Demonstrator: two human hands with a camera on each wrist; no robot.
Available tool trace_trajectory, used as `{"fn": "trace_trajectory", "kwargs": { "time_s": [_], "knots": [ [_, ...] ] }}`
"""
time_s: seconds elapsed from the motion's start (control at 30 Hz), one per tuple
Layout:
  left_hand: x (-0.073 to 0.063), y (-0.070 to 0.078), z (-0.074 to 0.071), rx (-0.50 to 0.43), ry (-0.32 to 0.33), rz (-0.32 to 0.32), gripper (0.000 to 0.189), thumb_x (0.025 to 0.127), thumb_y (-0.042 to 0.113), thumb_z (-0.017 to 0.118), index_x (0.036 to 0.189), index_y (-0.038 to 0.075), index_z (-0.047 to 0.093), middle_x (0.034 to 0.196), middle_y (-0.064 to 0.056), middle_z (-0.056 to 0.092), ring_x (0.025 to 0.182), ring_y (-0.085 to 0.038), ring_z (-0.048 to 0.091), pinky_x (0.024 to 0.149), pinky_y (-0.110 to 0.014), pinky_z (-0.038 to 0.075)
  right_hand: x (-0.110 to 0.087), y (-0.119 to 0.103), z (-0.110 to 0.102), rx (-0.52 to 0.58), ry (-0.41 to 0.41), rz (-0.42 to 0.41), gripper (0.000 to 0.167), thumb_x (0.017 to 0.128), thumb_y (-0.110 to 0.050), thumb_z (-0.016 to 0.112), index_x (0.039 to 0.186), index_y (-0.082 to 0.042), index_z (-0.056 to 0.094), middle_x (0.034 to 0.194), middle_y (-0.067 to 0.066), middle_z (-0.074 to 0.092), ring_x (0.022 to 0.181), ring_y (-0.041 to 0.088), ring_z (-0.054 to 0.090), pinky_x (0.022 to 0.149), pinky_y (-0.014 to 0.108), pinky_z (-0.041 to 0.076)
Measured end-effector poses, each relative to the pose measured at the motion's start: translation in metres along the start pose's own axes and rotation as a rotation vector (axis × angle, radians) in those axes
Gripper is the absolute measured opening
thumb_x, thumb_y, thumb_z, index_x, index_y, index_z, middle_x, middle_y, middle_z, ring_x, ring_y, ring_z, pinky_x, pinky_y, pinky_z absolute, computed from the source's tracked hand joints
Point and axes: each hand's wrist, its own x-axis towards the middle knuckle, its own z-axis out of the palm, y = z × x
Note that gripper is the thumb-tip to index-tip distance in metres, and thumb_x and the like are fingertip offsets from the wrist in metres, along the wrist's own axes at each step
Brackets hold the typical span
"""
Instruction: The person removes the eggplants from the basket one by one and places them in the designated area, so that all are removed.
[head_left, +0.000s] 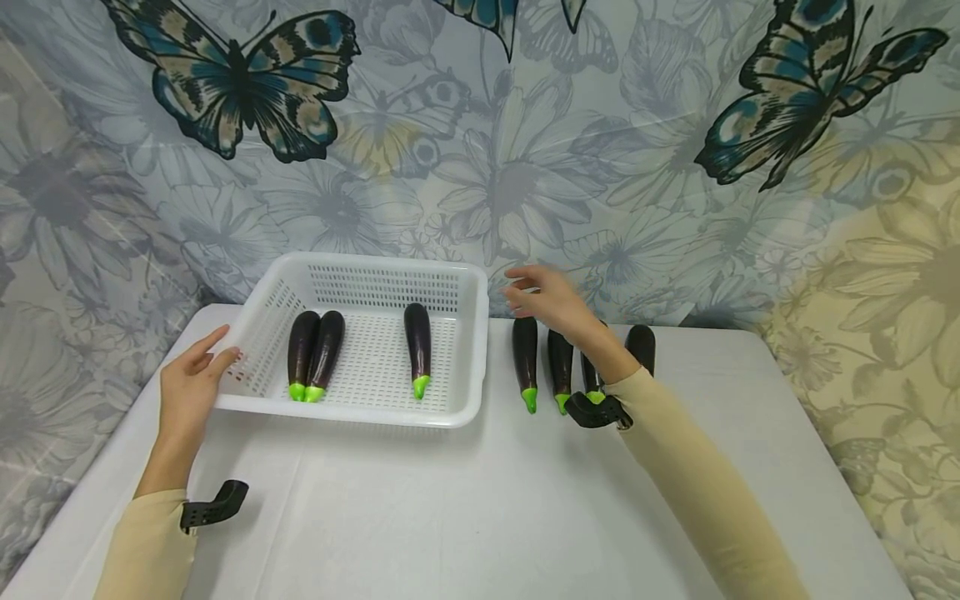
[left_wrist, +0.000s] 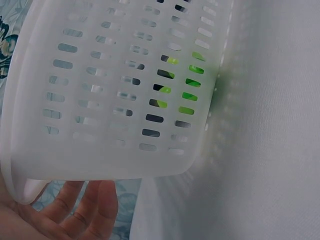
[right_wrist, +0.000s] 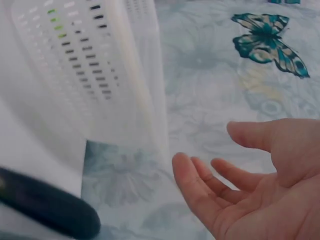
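Note:
A white perforated plastic basket [head_left: 348,412] stands on the table with three dark eggplants inside: a pair [head_left: 327,354] at the left and a single eggplant [head_left: 417,342] toward the right. My left hand [head_left: 189,383] is at the basket's left end, thumb at the rim and fingers loosely extended outside it. In the left wrist view those fingers [left_wrist: 100,210] show beyond the basket's corner. My right hand [head_left: 551,302] hovers right of the basket, empty, its fingers relaxed and spread. Below it lie several eggplants in a row, the nearest eggplant [head_left: 526,362] close to the basket; my forearm partly hides others.
The white-covered table [head_left: 450,517] extends in front of the basket. Behind it hangs a backdrop [head_left: 517,175] printed with flowers and butterflies. The rightmost eggplant [head_left: 641,346] lies past my right wrist. A black wrist mount [head_left: 217,504] sits on each sleeve.

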Motion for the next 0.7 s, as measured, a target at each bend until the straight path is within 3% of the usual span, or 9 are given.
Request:
{"fn": "trace_trajectory", "kwargs": {
  "time_s": [0.13, 0.43, 0.57, 0.7],
  "knots": [
    [-0.001, 0.004, 0.003, 0.019, -0.026, -0.029, 0.048, 0.098, 0.037, 0.057, 0.145, 0.032, 0.048, 0.149, -0.011, 0.042, 0.119, -0.015, 0.044, 0.094, -0.034, 0.039, 0.006, -0.003, 0.012, 0.046, -0.006, -0.005, 0.050, 0.100, -0.018, 0.056, 0.143, 0.004, 0.043, 0.131, 0.023, 0.053, 0.109, 0.039, 0.061, 0.092, 0.039, 0.051],
    [-0.001, 0.007, 0.006, 0.029, -0.050, -0.035, 0.050, 0.098, 0.038, 0.056, 0.147, 0.031, 0.046, 0.152, -0.013, 0.038, 0.127, -0.022, 0.041, 0.101, -0.041, 0.036, 0.018, -0.010, 0.040, 0.131, 0.016, 0.032, 0.046, 0.099, -0.014, 0.057, 0.140, 0.004, 0.047, 0.125, 0.021, 0.057, 0.109, 0.041, 0.061, 0.086, 0.036, 0.054],
    [-0.002, 0.006, 0.002, 0.035, -0.044, -0.039, 0.050, 0.098, 0.037, 0.058, 0.146, 0.031, 0.047, 0.145, -0.011, 0.044, 0.113, -0.012, 0.049, 0.089, -0.028, 0.041, 0.033, -0.015, 0.058, 0.218, -0.007, 0.106, 0.046, 0.099, -0.013, 0.058, 0.141, 0.003, 0.046, 0.130, 0.020, 0.056, 0.114, 0.039, 0.058, 0.085, 0.036, 0.054],
    [-0.001, 0.003, -0.001, 0.033, -0.038, -0.051, 0.050, 0.097, 0.035, 0.060, 0.145, 0.030, 0.049, 0.124, -0.001, 0.053, 0.092, 0.001, 0.049, 0.072, -0.016, 0.041, 0.048, -0.022, 0.073, 0.267, -0.042, 0.175, 0.048, 0.099, -0.014, 0.058, 0.142, 0.002, 0.045, 0.135, 0.020, 0.053, 0.120, 0.039, 0.055, 0.086, 0.036, 0.054]
  ]
}}
